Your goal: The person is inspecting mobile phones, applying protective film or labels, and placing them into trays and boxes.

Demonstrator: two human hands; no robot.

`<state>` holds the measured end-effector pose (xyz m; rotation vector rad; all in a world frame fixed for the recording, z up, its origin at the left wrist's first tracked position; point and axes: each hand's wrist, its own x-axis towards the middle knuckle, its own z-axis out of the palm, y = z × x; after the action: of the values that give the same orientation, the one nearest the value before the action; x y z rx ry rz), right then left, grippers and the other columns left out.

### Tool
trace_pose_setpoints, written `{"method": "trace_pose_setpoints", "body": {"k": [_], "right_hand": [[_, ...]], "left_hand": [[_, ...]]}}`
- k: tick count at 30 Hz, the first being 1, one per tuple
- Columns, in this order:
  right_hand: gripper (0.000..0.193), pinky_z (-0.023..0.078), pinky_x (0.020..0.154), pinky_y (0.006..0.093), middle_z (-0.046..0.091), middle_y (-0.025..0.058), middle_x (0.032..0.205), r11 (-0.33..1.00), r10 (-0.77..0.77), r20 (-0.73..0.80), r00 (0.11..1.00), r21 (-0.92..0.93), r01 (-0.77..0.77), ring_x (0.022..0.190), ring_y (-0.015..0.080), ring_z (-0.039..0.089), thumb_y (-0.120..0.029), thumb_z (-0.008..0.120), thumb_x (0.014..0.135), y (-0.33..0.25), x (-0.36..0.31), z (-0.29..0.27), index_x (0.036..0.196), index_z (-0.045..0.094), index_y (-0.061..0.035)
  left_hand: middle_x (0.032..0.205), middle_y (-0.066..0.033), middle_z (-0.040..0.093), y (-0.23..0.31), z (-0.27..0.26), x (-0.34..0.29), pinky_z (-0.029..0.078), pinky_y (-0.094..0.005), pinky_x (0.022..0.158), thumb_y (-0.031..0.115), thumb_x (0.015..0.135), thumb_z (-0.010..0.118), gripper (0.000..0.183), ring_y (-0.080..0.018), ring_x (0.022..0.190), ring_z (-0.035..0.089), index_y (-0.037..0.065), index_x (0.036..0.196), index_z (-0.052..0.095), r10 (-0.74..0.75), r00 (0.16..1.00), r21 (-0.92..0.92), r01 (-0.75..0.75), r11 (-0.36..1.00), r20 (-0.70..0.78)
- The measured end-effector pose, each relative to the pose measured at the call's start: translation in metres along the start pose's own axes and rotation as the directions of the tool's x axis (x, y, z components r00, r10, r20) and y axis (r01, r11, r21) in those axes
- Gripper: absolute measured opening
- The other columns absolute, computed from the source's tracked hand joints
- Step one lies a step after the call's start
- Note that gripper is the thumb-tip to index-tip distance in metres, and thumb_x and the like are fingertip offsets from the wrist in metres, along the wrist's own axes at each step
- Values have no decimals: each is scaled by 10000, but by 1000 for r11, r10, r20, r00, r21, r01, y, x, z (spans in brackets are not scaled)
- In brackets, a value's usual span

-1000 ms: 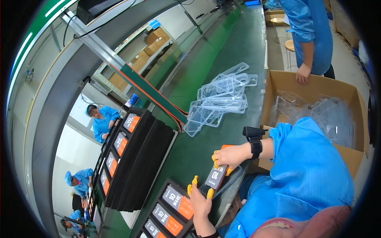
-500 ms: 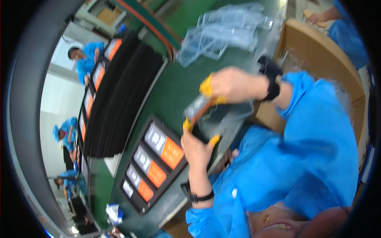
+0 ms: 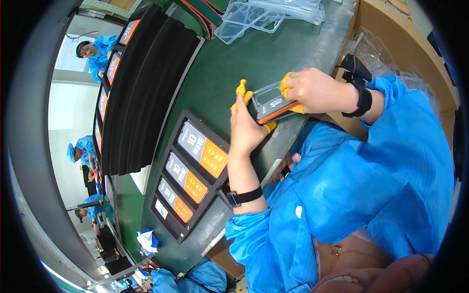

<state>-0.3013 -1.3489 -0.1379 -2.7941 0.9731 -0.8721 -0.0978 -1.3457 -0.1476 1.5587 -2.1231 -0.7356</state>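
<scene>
A slim grey and orange box [image 3: 277,106] is held between my two hands above the bench, tilted, with a clear plastic tray [image 3: 267,92] around or behind it. My right hand [image 3: 312,90], yellow finger covers on its fingertips, grips the box's right end. At the left end my left hand [image 3: 246,127] curls around it, yellow-covered fingers on the far side and thumb near the near edge. Just left of that hand lies a black display tray [image 3: 200,205] holding several grey and orange panels of decreasing size.
Clear plastic trays [image 3: 273,17] are heaped at the back of the green bench [image 3: 215,88]. A tall stack of black trays [image 3: 146,93] stands at left. On the right, a cardboard carton [image 3: 410,44] holds more clear plastic. Co-workers in blue [image 3: 100,53] sit beyond the stack.
Both hands have shifted up or right in the picture with the box. My left hand now wraps its end. The view has steadied, and the clear tray around the box shows plainly.
</scene>
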Motion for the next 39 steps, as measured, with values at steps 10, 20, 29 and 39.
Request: {"method": "trace_pose_setpoints", "body": {"k": [10,20,29,39], "right_hand": [[978,293,850,437,444,168,1084,964,8,276,961,252,-81,1023,289,407,-465,725,475,35,-15,2,1212,292,10],[1015,182,929,515,406,172,1074,994,112,-319,941,36,-107,1000,321,400,-447,741,401,-21,19,7,1222,308,-36],[591,436,675,337,551,128,883,854,74,22,997,516,-75,824,289,532,-388,689,569,-15,38,2,1004,517,-27],[347,418,606,347,496,86,726,901,-10,-281,960,413,130,717,263,508,-233,691,585,-60,15,16,791,506,-23]], "left_hand": [[1124,-116,388,31,23,-36,348,-321,801,220,463,788,974,-224,1019,409,49,1247,236,33,930,-197,-111,974,-365],[961,-89,538,52,-7,-64,386,-249,775,194,739,629,510,-138,892,501,-17,1129,375,-77,918,-516,-149,844,-390],[793,-136,544,51,-9,-78,415,-286,656,50,739,573,269,-178,727,512,-63,959,464,-87,846,-100,40,994,-527],[1155,-242,417,45,-4,-117,304,-332,901,314,779,542,590,-290,1082,412,1,1227,318,-421,829,-219,363,906,-369]]}}
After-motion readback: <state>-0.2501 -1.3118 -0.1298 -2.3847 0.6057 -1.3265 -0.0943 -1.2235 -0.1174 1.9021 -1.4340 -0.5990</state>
